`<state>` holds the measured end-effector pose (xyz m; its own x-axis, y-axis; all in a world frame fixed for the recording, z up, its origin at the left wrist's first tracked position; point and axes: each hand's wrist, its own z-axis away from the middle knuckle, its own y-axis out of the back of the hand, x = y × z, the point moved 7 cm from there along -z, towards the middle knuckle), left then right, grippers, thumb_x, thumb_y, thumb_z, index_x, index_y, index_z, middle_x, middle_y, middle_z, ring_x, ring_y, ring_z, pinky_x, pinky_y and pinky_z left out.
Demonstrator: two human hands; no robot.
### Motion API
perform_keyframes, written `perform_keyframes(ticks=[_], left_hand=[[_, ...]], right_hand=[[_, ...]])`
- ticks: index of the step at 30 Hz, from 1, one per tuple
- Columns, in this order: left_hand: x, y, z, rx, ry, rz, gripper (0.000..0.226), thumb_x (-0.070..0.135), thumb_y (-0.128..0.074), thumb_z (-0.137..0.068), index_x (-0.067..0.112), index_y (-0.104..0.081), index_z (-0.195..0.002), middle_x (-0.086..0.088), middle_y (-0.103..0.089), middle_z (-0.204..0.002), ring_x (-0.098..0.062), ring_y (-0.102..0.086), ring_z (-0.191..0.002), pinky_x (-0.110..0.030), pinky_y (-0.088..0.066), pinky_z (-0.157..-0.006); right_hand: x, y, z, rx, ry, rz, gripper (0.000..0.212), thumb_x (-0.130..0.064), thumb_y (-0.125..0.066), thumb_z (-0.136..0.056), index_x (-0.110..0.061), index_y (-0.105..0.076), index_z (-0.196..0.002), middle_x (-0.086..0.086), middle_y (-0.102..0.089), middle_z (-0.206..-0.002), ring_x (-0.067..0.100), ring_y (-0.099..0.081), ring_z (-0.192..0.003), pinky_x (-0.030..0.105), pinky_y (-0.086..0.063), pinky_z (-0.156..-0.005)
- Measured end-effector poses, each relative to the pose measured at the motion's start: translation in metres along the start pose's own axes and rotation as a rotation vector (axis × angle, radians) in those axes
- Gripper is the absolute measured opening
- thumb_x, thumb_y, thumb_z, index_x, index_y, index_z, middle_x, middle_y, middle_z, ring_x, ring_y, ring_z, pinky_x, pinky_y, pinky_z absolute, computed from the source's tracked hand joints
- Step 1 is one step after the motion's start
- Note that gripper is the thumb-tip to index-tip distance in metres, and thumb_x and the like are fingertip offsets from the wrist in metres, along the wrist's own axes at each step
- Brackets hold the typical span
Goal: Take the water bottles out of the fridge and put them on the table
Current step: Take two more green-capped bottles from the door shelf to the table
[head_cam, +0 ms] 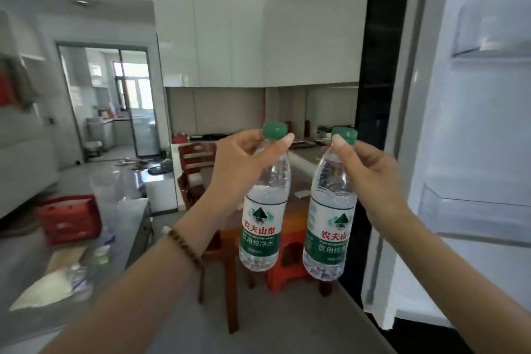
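Observation:
Two clear water bottles with green caps and green-and-white labels hang in the air in front of me. My left hand point(240, 164) pinches the neck of the left water bottle point(264, 221) just under its cap. My right hand point(370, 175) grips the right water bottle point(330, 227) the same way. Both bottles hang nearly upright, slightly tilted, and apart from each other. The open fridge door point(471, 152) with its white shelves stands at the right. A grey table point(26, 264) lies at the lower left.
On the grey table sit a red box point(70, 218), a white bag point(48, 287) and small items. Behind the bottles are wooden chairs point(195, 169), a wooden table and an orange stool point(290, 256). White cabinets hang above a cluttered counter; a doorway opens at the back left.

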<state>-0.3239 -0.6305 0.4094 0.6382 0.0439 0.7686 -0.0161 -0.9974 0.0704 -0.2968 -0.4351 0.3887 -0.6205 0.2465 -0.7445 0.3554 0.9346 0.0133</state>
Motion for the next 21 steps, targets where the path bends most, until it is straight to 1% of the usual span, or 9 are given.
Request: perform_keyframes(ticks=[1,3,6,8,10,12,15,17,21], left_hand=[[-0.014,0.013,-0.009,0.022,0.016,-0.01,0.01,0.034,-0.076,-0.073,0.032,-0.072,-0.081,0.017,-0.074,-0.077,-0.001,-0.068,-0.07,-0.015,-0.055,-0.064],[-0.042,0.035,-0.025,0.061,0.035,-0.047,0.013,0.036,-0.076,-0.072,0.031,-0.072,-0.083,0.015,-0.074,-0.078,-0.004,-0.069,-0.072,-0.016,-0.054,-0.065],[-0.084,0.055,-0.055,0.087,0.046,-0.076,0.015,0.034,-0.075,-0.075,0.029,-0.071,-0.089,0.016,-0.074,-0.081,-0.003,-0.069,-0.076,-0.013,-0.053,-0.067],[-0.114,0.06,-0.077,0.112,0.067,-0.077,0.014,0.033,-0.075,-0.075,0.03,-0.07,-0.088,0.015,-0.074,-0.085,-0.001,-0.069,-0.081,-0.016,-0.053,-0.075],[-0.146,0.064,-0.098,0.146,0.092,-0.088,0.013,0.033,-0.076,-0.075,0.03,-0.07,-0.087,0.012,-0.074,-0.087,-0.003,-0.069,-0.082,-0.021,-0.054,-0.079],[-0.18,0.064,-0.12,0.161,0.118,-0.102,0.016,0.035,-0.076,-0.074,0.029,-0.071,-0.088,0.012,-0.074,-0.087,-0.003,-0.069,-0.083,-0.022,-0.054,-0.079],[-0.226,0.058,-0.157,0.159,0.18,-0.118,0.029,0.036,-0.078,-0.072,0.025,-0.072,-0.098,0.013,-0.073,-0.091,0.001,-0.068,-0.084,-0.013,-0.052,-0.072],[-0.254,0.054,-0.182,0.158,0.204,-0.128,0.028,0.036,-0.079,-0.071,0.026,-0.072,-0.097,0.016,-0.072,-0.089,0.005,-0.067,-0.081,-0.007,-0.05,-0.066],[-0.308,0.044,-0.233,0.136,0.21,-0.17,0.027,0.036,-0.079,-0.07,0.027,-0.071,-0.095,0.015,-0.073,-0.087,0.001,-0.068,-0.082,-0.013,-0.053,-0.07]], right_hand=[[0.01,-0.019,-0.009,-0.015,0.009,-0.019,0.059,-0.046,-0.062,-0.082,0.012,-0.058,-0.077,0.035,-0.056,-0.073,0.027,-0.05,-0.058,0.033,-0.045,-0.057],[0.033,-0.053,-0.026,-0.034,-0.009,-0.064,0.062,-0.046,-0.064,-0.081,0.016,-0.055,-0.079,0.034,-0.054,-0.068,0.023,-0.048,-0.06,0.034,-0.042,-0.059],[0.073,-0.093,-0.053,-0.048,-0.081,-0.093,0.034,-0.034,-0.064,-0.084,-0.001,-0.071,-0.084,0.005,-0.071,-0.071,0.015,-0.063,-0.065,0.026,-0.05,-0.06],[0.099,-0.115,-0.072,-0.076,-0.122,-0.1,0.026,-0.03,-0.064,-0.085,-0.007,-0.073,-0.095,-0.007,-0.074,-0.079,0.007,-0.069,-0.073,0.02,-0.052,-0.064],[0.129,-0.133,-0.093,-0.107,-0.147,-0.11,0.025,-0.03,-0.065,-0.084,-0.012,-0.073,-0.099,-0.009,-0.075,-0.086,0.007,-0.071,-0.081,0.02,-0.055,-0.069],[0.16,-0.147,-0.117,-0.112,-0.172,-0.124,0.02,-0.032,-0.066,-0.083,-0.018,-0.073,-0.095,-0.011,-0.074,-0.083,0.006,-0.071,-0.08,0.019,-0.055,-0.07],[0.205,-0.162,-0.158,-0.102,-0.17,-0.118,0.019,-0.036,-0.067,-0.081,-0.025,-0.071,-0.096,-0.011,-0.074,-0.089,0.004,-0.069,-0.085,0.02,-0.054,-0.076],[0.233,-0.173,-0.186,-0.115,-0.159,-0.098,0.018,-0.036,-0.068,-0.08,-0.028,-0.07,-0.097,-0.009,-0.073,-0.094,0.003,-0.067,-0.089,0.02,-0.052,-0.079],[0.29,-0.186,-0.236,-0.116,-0.162,-0.08,0.011,-0.038,-0.068,-0.08,-0.036,-0.067,-0.091,-0.015,-0.07,-0.09,0.004,-0.067,-0.09,0.023,-0.052,-0.08]])
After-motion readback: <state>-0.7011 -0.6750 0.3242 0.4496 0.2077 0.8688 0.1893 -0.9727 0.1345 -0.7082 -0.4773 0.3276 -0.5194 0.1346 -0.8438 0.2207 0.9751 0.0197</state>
